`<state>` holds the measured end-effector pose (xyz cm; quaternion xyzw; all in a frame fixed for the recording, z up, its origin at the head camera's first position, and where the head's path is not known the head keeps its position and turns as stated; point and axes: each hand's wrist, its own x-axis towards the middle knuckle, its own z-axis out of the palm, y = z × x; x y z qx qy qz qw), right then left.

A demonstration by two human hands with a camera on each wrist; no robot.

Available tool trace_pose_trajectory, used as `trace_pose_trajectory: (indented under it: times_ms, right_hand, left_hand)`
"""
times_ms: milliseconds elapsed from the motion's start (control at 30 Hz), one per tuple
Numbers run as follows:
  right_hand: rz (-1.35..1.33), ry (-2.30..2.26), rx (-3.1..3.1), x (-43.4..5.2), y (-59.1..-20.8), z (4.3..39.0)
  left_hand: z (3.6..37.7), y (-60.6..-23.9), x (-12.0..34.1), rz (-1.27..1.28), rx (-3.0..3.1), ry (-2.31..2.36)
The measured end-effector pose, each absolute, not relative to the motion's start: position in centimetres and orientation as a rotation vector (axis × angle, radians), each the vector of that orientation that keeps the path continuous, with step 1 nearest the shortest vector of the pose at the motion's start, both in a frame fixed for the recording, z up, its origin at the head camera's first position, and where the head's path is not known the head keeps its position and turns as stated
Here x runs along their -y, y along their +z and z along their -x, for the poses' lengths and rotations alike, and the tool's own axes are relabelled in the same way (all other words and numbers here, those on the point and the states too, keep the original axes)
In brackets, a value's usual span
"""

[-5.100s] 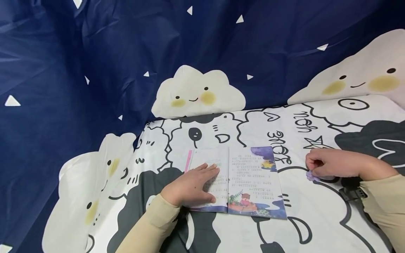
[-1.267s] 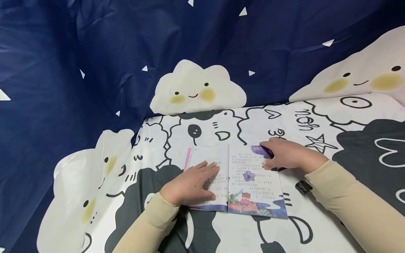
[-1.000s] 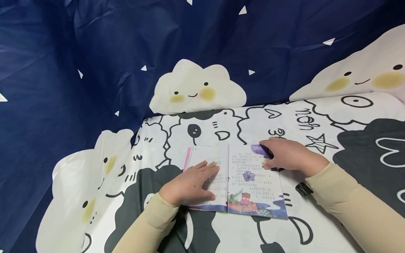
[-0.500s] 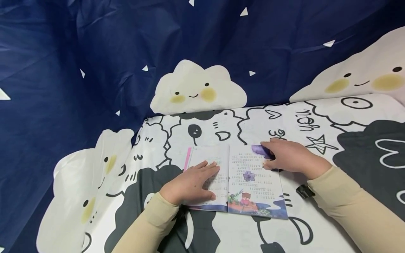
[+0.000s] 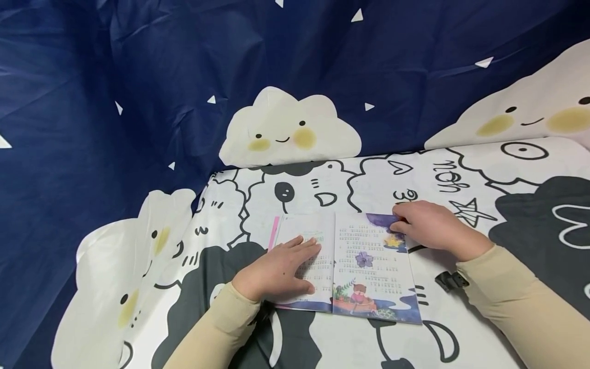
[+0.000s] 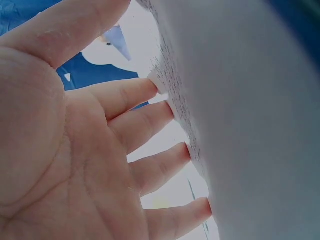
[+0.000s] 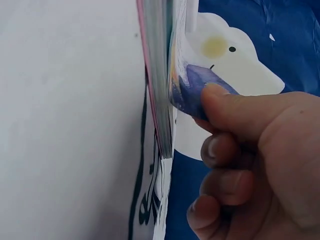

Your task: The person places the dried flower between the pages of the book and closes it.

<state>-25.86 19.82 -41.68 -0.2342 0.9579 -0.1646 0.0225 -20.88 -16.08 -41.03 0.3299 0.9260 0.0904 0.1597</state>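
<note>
Open book (image 5: 350, 266) lying on the counter (image 5: 461, 169). Left hand (image 5: 276, 271) flat, fingers straight, pressing the 9 o'clock page. Right hand (image 5: 428, 225) pinching the 2 o'clock page corner. Purple flower (image 5: 364, 259) resting mid-page.

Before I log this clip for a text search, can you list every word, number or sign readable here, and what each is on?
"you", seen upside down, hand-lettered on the printed cloth at the far right.
A second black word beside it on the cloth: half hidden by the right hand, not readable.
Printed lines on both pages of the open book: too small and blurred to read.
Left hand lies flat over the left page's text.
</note>
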Motion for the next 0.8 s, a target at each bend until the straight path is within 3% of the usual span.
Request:
trace_pose_trajectory:
  times_ms: [400, 633, 800]
  right_hand:
    - [0.72, -0.558, -2.947, -19.8, -41.7, 25.5]
    - [0.531, -1.124, -2.734, -20.7, -41.2, 25.4]
    - [0.644, -1.493, -2.408, -20.7, -40.1, 25.0]
  left_hand:
    - [20.6, -41.1, 16.3, -0.951, -2.655, 0.262]
    - [20.8, -41.1, 16.2, -0.981, -2.663, 0.265]
    - [20.8, -40.8, 16.2, -1.011, -2.689, 0.235]
